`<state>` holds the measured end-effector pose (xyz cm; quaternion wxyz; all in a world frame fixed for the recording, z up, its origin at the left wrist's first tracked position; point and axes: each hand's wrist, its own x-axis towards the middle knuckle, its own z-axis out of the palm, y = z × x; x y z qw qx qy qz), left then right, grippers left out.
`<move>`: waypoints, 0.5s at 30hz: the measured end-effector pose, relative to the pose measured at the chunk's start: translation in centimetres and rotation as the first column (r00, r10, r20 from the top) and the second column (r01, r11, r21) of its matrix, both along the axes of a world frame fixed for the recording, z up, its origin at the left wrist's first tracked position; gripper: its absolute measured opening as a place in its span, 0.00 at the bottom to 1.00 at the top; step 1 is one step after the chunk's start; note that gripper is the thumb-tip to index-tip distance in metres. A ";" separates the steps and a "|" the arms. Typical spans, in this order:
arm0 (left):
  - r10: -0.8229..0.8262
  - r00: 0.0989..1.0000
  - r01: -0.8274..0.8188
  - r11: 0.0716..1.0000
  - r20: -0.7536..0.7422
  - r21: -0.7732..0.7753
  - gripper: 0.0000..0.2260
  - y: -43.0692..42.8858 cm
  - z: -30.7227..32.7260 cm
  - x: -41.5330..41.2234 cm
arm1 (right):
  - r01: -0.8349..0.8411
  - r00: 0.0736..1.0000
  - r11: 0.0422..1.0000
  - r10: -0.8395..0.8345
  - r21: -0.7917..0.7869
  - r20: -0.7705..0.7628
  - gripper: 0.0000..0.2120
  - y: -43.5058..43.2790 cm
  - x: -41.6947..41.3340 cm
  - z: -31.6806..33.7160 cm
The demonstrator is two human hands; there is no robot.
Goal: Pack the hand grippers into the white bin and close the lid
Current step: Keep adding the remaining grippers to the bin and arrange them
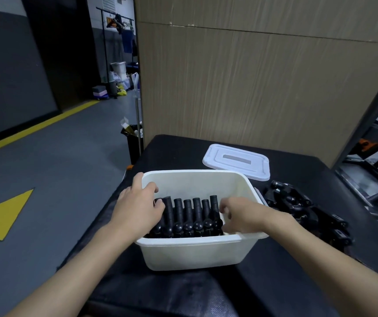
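The white bin (197, 250) stands open on the black table, holding a row of several black hand grippers (188, 218) set upright side by side. My left hand (138, 207) reaches over the bin's left rim and rests against the leftmost gripper, fingers curled on it. At the right end of the row, my right hand (240, 213) is inside the bin with its fingers touching the last gripper. More black hand grippers (297, 209) lie in a pile on the table right of the bin. The white lid (237, 164) lies flat behind the bin.
The black table (274, 282) ends close to the bin's left side, with grey floor below. A wood-grain panel (252, 88) rises behind the table. A black metal frame (370, 179) stands at the right. A black trash can (133, 143) sits by the table's far left corner.
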<state>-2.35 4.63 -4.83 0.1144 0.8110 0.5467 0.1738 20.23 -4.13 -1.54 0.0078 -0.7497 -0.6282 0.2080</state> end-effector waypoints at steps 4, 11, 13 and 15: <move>0.019 0.999 -0.018 0.999 0.029 -0.034 0.11 0.4 -0.3 0.0 | 0.036 0.967 0.839 -0.166 0.543 0.194 0.15 -2.8 -0.3 -0.6; 0.034 0.989 -0.024 0.997 0.146 -0.071 0.07 0.5 -0.5 -0.2 | 0.530 0.837 0.766 -0.403 0.363 -0.371 0.26 -3.6 1.9 -2.8; 0.051 0.986 -0.038 0.996 0.159 -0.080 0.07 0.3 -0.4 0.0 | 0.544 0.829 0.721 -0.383 0.429 -0.408 0.30 -3.0 2.6 -3.2; 0.075 0.987 -0.066 0.995 0.144 -0.069 0.07 -0.1 -0.4 0.5 | 0.548 0.825 0.711 -0.371 0.440 -0.427 0.34 -2.5 3.3 -3.4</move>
